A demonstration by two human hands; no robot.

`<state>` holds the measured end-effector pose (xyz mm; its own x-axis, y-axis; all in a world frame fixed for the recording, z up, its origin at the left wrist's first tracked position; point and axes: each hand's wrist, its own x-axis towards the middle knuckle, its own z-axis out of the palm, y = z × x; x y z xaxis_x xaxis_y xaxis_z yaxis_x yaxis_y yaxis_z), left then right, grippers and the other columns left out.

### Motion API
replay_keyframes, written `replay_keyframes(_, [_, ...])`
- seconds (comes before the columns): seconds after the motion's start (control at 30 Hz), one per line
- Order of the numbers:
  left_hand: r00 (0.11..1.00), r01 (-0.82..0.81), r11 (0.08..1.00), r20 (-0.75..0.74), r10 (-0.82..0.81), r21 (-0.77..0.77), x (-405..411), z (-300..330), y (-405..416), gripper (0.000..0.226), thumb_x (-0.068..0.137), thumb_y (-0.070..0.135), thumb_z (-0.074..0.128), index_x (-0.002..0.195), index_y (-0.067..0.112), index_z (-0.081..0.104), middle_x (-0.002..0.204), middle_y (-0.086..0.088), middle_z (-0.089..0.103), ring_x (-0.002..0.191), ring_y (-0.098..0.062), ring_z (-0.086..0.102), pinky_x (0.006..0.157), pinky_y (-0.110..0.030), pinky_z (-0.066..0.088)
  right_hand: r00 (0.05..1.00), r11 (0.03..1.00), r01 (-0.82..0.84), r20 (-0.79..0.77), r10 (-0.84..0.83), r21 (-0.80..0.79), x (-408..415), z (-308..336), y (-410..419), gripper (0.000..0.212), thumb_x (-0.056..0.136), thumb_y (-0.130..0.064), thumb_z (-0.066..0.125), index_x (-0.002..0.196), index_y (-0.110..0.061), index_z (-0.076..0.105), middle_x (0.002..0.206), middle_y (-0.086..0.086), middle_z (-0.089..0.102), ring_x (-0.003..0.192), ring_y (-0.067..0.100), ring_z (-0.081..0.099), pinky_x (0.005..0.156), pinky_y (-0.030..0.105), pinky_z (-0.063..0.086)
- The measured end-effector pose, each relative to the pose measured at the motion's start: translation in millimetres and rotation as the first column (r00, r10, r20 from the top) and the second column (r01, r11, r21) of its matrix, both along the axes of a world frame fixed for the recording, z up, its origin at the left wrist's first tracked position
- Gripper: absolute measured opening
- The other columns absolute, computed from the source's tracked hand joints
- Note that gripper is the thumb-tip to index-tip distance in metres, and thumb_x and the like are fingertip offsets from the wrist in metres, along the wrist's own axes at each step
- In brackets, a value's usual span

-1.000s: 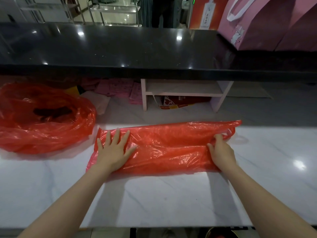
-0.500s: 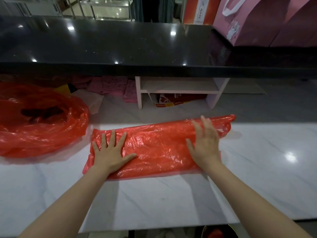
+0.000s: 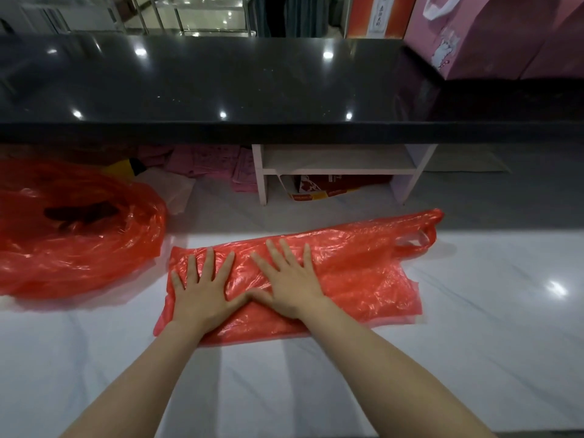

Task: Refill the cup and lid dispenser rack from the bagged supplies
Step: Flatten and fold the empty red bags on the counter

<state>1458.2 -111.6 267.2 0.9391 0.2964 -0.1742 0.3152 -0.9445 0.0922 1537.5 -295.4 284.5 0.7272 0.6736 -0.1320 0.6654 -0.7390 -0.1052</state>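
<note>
Hands side by side, left hand (image 3: 202, 290) and right hand (image 3: 292, 279) spread flat, pressing empty red bag (image 3: 363, 273) on white counter (image 3: 474, 358)

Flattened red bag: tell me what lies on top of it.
On the flattened red bag, the left hand and right hand press flat, fingers spread, thumbs nearly meeting. What lies beneath the palms is covered.
</note>
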Motion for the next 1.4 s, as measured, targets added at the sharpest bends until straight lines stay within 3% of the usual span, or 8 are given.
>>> replay_keyframes(0.43, [0.999, 0.023, 0.999, -0.026, -0.023, 0.024, -2.3, 4.5, 4.5, 0.095, 0.056, 0.099, 0.002, 0.132, 0.055, -0.032, 0.159, 0.003, -0.020, 0.145, -0.031, -0.017, 0.110, -0.061, -0.011, 0.844, 0.844, 0.536, 0.024, -0.536, -0.016, 73.3, -5.7, -185.0, 0.078, 0.078, -0.079, -0.001, 0.149, -0.046, 0.002, 0.162, 0.000, -0.005, 0.148, 0.020, -0.009, 0.105, 0.066, -0.017])
replay_keyframes(0.63, [0.997, 0.029, 1.000, -0.076, -0.028, 0.006, -1.9, 12.2, 1.8, 0.101, 0.054, 0.099, 0.003, 0.136, 0.050, -0.031, 0.156, 0.002, -0.026, 0.144, -0.030, -0.020, 0.111, -0.060, -0.011, 0.836, 0.836, 0.548, 0.009, -0.548, 0.025, 66.1, -8.9, -193.1, 0.076, 0.082, -0.077, 0.003, 0.150, -0.043, -0.002, 0.162, -0.002, -0.008, 0.147, 0.024, -0.012, 0.107, 0.062, -0.018])
replay_keyframes(0.8, [0.995, -0.010, 1.000, 0.099, 0.010, -0.007, -9.6, 24.4, -13.3, 0.096, 0.067, 0.088, 0.000, 0.144, 0.037, -0.024, 0.152, 0.002, -0.033, 0.139, -0.021, -0.031, 0.111, -0.054, -0.018, 0.842, 0.841, 0.539, -0.002, -0.540, 0.046, 63.0, -10.4, -199.2, 0.074, 0.085, -0.076, 0.007, 0.150, -0.042, -0.001, 0.162, -0.003, -0.007, 0.147, 0.024, -0.013, 0.112, 0.057, -0.012])
replay_keyframes(1.07, [0.962, 0.247, 0.968, 0.109, -0.249, 0.033, 16.9, 31.3, -106.5, 0.083, 0.082, 0.075, 0.011, 0.151, 0.033, -0.006, 0.159, 0.001, -0.013, 0.145, -0.021, -0.018, 0.113, -0.049, -0.016, 0.817, 0.817, 0.577, 0.019, -0.577, -0.002, 44.5, -6.7, -199.3, 0.077, 0.084, -0.076, 0.006, 0.151, -0.039, 0.001, 0.162, 0.001, -0.001, 0.147, 0.030, -0.003, 0.112, 0.061, -0.009])
replay_keyframes(1.13, [0.963, 0.263, 0.965, 0.072, -0.261, -0.011, 26.3, 25.2, -135.4, 0.079, 0.085, 0.073, 0.019, 0.151, 0.037, -0.007, 0.160, 0.001, -0.013, 0.146, -0.025, -0.016, 0.113, -0.052, -0.012, 0.832, 0.832, 0.555, 0.020, -0.555, -0.002, 36.9, -5.7, -199.3, 0.081, 0.081, -0.079, 0.006, 0.151, -0.039, 0.006, 0.161, 0.002, 0.005, 0.146, 0.031, 0.004, 0.111, 0.060, -0.006])
replay_keyframes(1.23, [0.962, 0.272, 0.961, 0.021, -0.271, -0.044, 30.9, 13.1, -165.0, 0.081, 0.080, 0.078, 0.013, 0.148, 0.042, -0.013, 0.158, 0.003, -0.019, 0.145, -0.028, -0.018, 0.111, -0.056, -0.013, 0.864, 0.859, 0.503, -0.036, -0.502, 0.099, 31.8, -1.3, -209.0, 0.072, 0.084, -0.074, 0.011, 0.147, -0.041, 0.019, 0.159, -0.002, 0.016, 0.141, 0.029, 0.013, 0.110, 0.055, 0.010])
replay_keyframes(1.33, [0.965, 0.261, 0.965, 0.008, -0.261, 0.000, 28.3, 3.7, -173.4, 0.083, 0.071, 0.084, -0.004, 0.140, 0.044, -0.027, 0.153, 0.003, -0.028, 0.144, -0.029, -0.022, 0.109, -0.056, -0.017, 0.843, 0.800, 0.508, 0.005, -0.538, 0.318, 29.4, 2.1, -227.1, 0.051, 0.094, -0.055, 0.031, 0.140, -0.035, 0.041, 0.157, -0.004, 0.022, 0.137, 0.028, 0.018, 0.107, 0.052, 0.020])
replay_keyframes(1.4, [0.966, 0.257, 0.966, 0.013, -0.258, 0.006, 27.5, 2.6, -173.8, 0.082, 0.067, 0.085, -0.010, 0.136, 0.046, -0.030, 0.151, 0.003, -0.030, 0.143, -0.029, -0.023, 0.108, -0.055, -0.019, 0.765, 0.716, 0.591, 0.021, -0.643, 0.372, 29.7, 0.4, -236.6, 0.044, 0.095, -0.045, 0.043, 0.136, -0.029, 0.049, 0.156, 0.000, 0.025, 0.137, 0.029, 0.022, 0.107, 0.052, 0.023])
